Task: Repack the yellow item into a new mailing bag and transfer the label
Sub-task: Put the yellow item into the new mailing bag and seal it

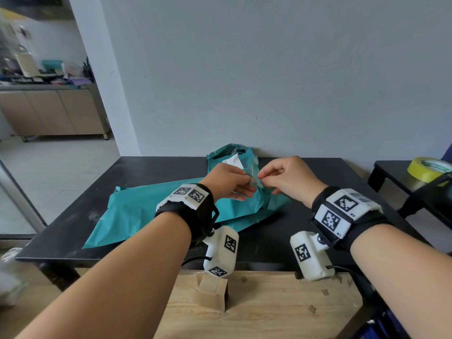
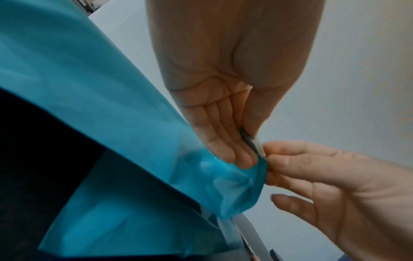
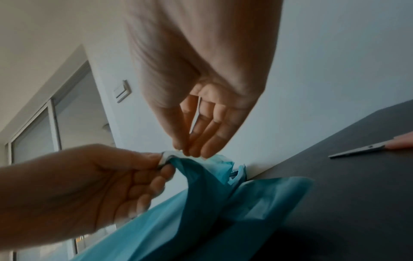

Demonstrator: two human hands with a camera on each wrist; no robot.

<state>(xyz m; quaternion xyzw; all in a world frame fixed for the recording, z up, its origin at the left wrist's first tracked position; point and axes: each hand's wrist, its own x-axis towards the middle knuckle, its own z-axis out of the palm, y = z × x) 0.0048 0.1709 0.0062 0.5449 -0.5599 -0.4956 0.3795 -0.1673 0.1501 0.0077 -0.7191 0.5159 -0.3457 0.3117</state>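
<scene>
Left hand [image 1: 226, 178], frame centre, pinches a lifted teal bag [image 1: 234, 167] edge btwn thumb & curled fingers. Right hand [image 1: 288, 178] just beside it, thumb & fingertips nipping a small whitish strip [image 2: 257, 144] at that edge. 2 teal bags; 2nd bag [image 1: 146, 211] flat on table [image 1: 73, 216]. 1 tape roll [image 1: 426, 168] far right, 1 scissors [image 3: 357, 150]. Yellow item: can't tell.

A home room: kitchen counter [image 1: 46, 88] with cluttered cabinets beyond, black table [image 1: 151, 167] against plain wall.
</scene>
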